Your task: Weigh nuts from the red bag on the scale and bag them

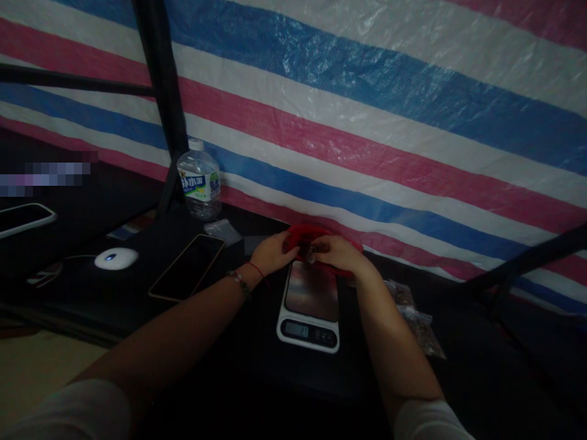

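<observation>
A small white digital scale (312,293) with a shiny plate stands on the black table, its display lit. Behind it lies a red bag or cloth (305,232), its opening facing me. At the left side of that red bag my left hand (273,252) has its fingers curled on the edge. My right hand (337,252) reaches in from the right, fingers pinched on a small shiny item (310,253) over the scale's far edge. What exactly this item is, I cannot make out.
Left of the scale lie a dark phone (188,267), a clear plastic packet (223,231) and a white rounded device (116,258). A clear bottle (200,183) stands behind them. Filled small bags (424,330) lie at right. Another phone (25,218) is far left.
</observation>
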Tool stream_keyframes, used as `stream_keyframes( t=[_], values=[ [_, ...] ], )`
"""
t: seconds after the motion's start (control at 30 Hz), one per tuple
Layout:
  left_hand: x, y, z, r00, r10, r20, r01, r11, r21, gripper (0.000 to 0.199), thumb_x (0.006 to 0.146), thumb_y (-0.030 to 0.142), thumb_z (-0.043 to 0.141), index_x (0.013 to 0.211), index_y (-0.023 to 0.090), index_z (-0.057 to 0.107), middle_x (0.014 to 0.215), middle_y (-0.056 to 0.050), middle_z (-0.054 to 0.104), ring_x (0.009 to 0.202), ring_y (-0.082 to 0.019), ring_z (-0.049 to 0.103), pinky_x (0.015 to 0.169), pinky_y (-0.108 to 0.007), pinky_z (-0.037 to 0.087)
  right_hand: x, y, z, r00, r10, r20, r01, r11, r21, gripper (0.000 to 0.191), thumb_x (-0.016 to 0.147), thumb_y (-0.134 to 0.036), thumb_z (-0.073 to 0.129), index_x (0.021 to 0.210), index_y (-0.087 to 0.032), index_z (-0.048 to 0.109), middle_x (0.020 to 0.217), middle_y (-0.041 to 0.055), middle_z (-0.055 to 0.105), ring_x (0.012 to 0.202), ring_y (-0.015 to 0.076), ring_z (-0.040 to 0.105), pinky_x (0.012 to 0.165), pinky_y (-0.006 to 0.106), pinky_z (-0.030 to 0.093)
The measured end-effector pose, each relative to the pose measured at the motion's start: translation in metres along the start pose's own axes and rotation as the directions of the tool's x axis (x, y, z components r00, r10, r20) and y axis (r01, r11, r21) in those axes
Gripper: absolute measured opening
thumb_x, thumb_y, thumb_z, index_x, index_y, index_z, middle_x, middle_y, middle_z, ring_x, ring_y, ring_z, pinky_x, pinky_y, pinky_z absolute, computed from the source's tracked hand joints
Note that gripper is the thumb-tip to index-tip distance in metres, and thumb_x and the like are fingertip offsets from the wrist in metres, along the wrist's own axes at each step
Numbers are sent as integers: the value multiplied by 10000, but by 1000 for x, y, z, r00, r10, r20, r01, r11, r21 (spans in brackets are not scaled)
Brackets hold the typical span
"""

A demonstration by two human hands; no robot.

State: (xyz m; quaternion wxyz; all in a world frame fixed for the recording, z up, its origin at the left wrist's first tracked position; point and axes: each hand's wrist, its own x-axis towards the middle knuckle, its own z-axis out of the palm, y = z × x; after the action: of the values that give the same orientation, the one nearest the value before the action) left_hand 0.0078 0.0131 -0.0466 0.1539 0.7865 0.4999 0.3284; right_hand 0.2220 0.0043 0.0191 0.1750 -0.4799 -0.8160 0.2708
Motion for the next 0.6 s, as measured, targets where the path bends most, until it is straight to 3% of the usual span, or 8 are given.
stream_keyframes(
  t=[0.17,0.3,0.6],
  values=[
    [0,2,-3,1000,-11,28,11,1000,-21,396,876,420,516,1183,186,599,1167,-74,669,1042,-213,636,930,-307,486,-7,-8,-13,998,-48,32,41,982,182,272,832,-279,601,1067,-208,718,1049,37,719,929,198,659,841,305,504],
    [0,1,-3,999,37,28,-36,999,-35,371,885,410,506,1160,187,616,1133,-76,678,1009,-209,642,907,-304,492,-14,-11,-20,999,-30,10,25,933,360,323,841,-313,603,1130,-196,684,1100,58,704,937,197,661,857,331,513],
    [-1,-1,-1,994,108,35,-107,994,-14,401,870,455,532,1131,169,636,1113,-93,683,980,-227,646,861,-328,504,-19,-18,-23,999,-35,-11,37,903,428,330,805,-325,661,1098,-177,690,1089,79,701,936,197,654,861,337,508]
  ],
)
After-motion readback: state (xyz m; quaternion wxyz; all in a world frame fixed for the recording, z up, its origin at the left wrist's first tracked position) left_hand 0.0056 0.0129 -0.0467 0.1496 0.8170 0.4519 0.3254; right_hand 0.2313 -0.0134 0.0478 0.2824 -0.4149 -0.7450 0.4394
